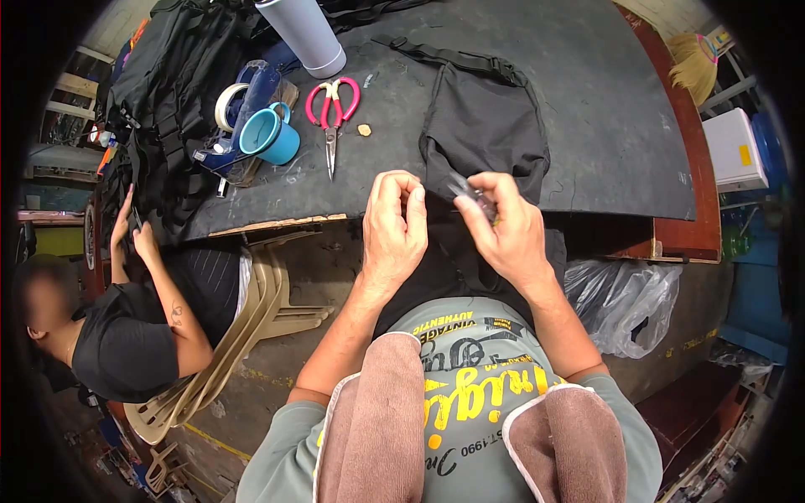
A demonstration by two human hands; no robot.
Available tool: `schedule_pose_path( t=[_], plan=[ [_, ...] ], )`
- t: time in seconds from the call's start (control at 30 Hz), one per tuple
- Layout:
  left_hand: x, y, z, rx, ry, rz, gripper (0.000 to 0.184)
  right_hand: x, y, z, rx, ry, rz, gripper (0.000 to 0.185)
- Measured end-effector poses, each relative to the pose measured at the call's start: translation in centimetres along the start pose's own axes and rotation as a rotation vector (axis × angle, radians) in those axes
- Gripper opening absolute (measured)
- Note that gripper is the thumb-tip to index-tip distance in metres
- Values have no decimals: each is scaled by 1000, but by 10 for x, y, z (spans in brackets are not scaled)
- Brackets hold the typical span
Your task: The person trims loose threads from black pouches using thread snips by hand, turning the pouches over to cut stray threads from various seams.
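Observation:
My left hand (396, 225) is raised at the table's front edge with thumb and fingers pinched together; whatever they hold is too small to make out. To its right, my right hand (507, 225) is closed around a small metal cutting tool (471, 198), which is blurred and points toward the left hand. A black fabric bag (486, 126) with straps lies on the table just beyond my hands, its near end hanging over the edge toward my lap. The two hands are apart.
Pink-handled scissors (332, 117), a blue mug (270, 136), a tape roll (231, 107) and a pale tumbler (306, 38) stand or lie at the back left. Black bags (168, 92) are piled farther left. A co-worker (126, 335) sits left beside stacked chairs (251, 310).

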State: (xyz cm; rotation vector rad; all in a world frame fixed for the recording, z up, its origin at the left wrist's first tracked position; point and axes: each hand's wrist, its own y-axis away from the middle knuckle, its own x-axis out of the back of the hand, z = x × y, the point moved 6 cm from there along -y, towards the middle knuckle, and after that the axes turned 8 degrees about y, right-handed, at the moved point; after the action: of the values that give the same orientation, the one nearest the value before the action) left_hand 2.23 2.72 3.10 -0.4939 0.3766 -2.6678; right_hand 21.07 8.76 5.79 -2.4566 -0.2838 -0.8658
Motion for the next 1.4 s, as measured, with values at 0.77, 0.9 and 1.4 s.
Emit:
schedule_pose_path(
  t=[0.77, 0.9, 1.4],
  plan=[
    [-19, 6, -9, 147, 569, 0, 67, -17, -6, -1, 57, -122, -171, 21],
    [-16, 7, -11, 187, 575, -17, 62, -9, 4, 9, -128, -484, -213, 11],
    [-15, 8, -14, 256, 713, -26, 67, 9, -30, 0, 22, -242, -106, 28]
  ],
)
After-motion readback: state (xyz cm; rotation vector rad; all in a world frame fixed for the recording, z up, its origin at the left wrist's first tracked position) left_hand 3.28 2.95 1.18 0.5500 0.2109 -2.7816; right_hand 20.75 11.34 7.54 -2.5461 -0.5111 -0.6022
